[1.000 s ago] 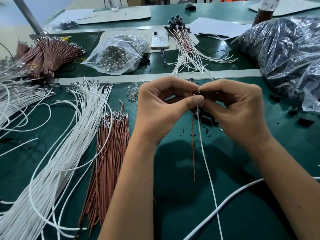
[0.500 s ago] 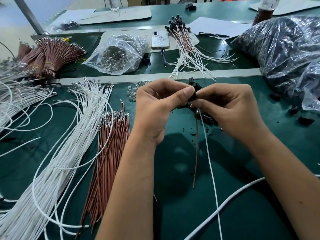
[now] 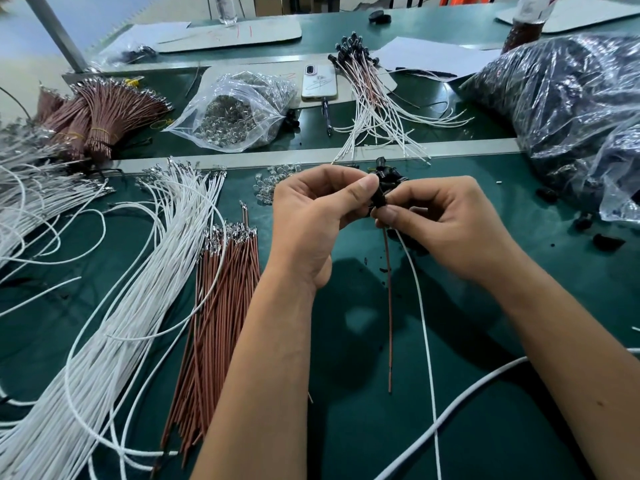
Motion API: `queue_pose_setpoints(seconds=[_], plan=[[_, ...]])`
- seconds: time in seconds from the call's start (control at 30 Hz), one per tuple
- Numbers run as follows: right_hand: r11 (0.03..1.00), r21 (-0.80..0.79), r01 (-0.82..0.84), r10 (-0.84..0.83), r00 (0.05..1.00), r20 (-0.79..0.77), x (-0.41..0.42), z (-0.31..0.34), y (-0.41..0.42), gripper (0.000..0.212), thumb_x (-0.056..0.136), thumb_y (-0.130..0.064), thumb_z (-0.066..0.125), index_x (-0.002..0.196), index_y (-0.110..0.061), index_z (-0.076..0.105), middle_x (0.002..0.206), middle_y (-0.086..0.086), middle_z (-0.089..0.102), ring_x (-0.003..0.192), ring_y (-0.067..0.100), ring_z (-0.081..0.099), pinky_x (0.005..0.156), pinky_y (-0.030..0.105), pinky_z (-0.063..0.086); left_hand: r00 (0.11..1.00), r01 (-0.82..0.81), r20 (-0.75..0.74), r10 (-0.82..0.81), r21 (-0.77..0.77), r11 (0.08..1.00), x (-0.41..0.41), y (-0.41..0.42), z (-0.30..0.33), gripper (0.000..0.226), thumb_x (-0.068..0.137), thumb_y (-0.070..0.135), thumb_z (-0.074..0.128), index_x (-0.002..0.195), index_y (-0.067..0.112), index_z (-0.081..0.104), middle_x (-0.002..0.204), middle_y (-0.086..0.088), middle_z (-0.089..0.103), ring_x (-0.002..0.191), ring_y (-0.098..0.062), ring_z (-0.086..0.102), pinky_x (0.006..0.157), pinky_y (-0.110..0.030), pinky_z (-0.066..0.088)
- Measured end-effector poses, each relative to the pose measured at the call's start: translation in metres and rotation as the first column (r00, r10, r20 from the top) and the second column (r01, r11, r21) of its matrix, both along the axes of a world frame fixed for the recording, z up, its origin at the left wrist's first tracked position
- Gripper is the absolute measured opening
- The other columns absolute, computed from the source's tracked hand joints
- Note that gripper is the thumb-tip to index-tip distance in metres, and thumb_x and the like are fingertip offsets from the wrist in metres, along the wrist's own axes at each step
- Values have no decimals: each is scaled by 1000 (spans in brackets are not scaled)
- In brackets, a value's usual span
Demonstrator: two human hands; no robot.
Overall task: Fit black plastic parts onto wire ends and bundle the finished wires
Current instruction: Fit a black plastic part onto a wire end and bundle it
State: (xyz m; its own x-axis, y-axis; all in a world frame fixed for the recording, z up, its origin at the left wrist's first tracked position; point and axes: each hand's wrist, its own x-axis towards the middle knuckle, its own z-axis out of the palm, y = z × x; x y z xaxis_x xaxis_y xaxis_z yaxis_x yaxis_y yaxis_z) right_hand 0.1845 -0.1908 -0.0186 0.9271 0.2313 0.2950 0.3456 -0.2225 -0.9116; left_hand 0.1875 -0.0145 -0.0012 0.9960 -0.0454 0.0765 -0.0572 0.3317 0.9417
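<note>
My left hand (image 3: 317, 216) and my right hand (image 3: 446, 223) meet above the green mat, both pinching a small black plastic part (image 3: 379, 199). A brown wire (image 3: 388, 306) and a white wire (image 3: 424, 323) hang down from that part toward me. More black parts (image 3: 389, 174) lie just behind my fingers. Loose white wires (image 3: 121, 306) and loose brown wires (image 3: 221, 299) with metal terminals lie at the left. Finished wires with black ends (image 3: 367, 95) fan out at the back centre.
A clear bag of metal terminals (image 3: 235, 112) and a phone (image 3: 319, 83) sit behind the metal rail (image 3: 311, 154). A large bag of black parts (image 3: 568, 98) fills the right. Banded brown wire bundles (image 3: 93, 123) lie at the back left. A thick white cable (image 3: 450, 414) crosses near me.
The black part has come into view between my thumbs. Both hands have lowered slightly, and the hanging wires have swung a little with them.
</note>
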Motion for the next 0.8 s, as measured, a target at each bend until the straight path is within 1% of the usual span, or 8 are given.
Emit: queue_pose_setpoints(seconds=[0.17, 0.27, 0.33, 0.5, 0.57, 0.63, 0.7, 0.8], plan=[[997, -73, -3, 4, 1000, 18, 1, -1, -3, 11, 88, -28, 79, 85, -18, 78, 77, 29, 67, 65, 20, 50, 55, 52, 43, 1000, 6, -16, -5, 26, 1000, 0, 1, -1, 19, 81, -5, 75, 68, 9, 72, 66, -7, 67, 60, -17, 57, 64, -26, 54], [996, -90, -6, 7, 1000, 11, 0, -1, -5, 12, 88, -26, 78, 85, -14, 78, 78, 20, 72, 67, 20, 54, 59, 53, 47, 999, 37, -34, -36, 41, 998, 1, 3, -1, 20, 81, -4, 75, 68, 11, 73, 69, -7, 67, 67, -20, 57, 65, -25, 54], [996, -84, -5, 5, 1000, 5, 1, -1, -5, 13, 87, -26, 77, 85, -13, 78, 78, 17, 73, 68, 21, 56, 61, 54, 49, 998, 48, -33, -47, 48, 998, 1, 3, -3, 19, 81, -2, 76, 69, 12, 73, 70, -7, 67, 67, -19, 57, 66, -25, 54], [999, -39, 16, -15, 1000, 11, 2, -4, -4, 15, 87, -30, 78, 88, -16, 79, 77, 22, 72, 67, 24, 54, 59, 57, 48, 997, 75, 10, -75, 31, 997, 0, 2, -4, 15, 81, -1, 77, 75, 12, 73, 73, -5, 69, 69, -17, 61, 70, -25, 54], [1000, -7, 24, -24, 1000, 20, 2, -5, -5, 13, 88, -29, 78, 89, -16, 79, 78, 17, 74, 69, 21, 58, 61, 51, 50, 995, 93, 36, -94, 16, 996, 0, 3, -5, 16, 76, -3, 80, 81, 10, 72, 77, -2, 71, 75, -16, 65, 76, -27, 56], [1000, 17, 25, -25, 999, 36, 3, -6, -6, 13, 89, -30, 79, 87, -17, 80, 78, 8, 76, 70, 13, 62, 64, 39, 51, 994, 91, 53, -93, 42, 995, 1, 3, -6, 25, 70, -5, 84, 87, 9, 72, 80, 0, 71, 79, -18, 66, 81, -30, 57], [999, 28, 20, -21, 999, 49, 3, -7, -6, 13, 89, -31, 79, 87, -18, 80, 79, 0, 77, 71, 6, 64, 66, 28, 53, 994, 83, 67, -89, 87, 993, 1, 1, -7, 31, 68, -8, 85, 92, 8, 71, 81, 0, 72, 78, -17, 66, 78, -28, 57], [999, 37, -3, 0, 998, 64, 4, -7, -6, 11, 90, -30, 78, 88, -19, 80, 80, -3, 78, 73, 4, 66, 67, 21, 53, 992, 82, 87, -91, 106, 991, 1, -2, -8, 27, 71, -10, 82, 91, 5, 72, 81, -2, 74, 76, -14, 69, 75, -25, 57]])
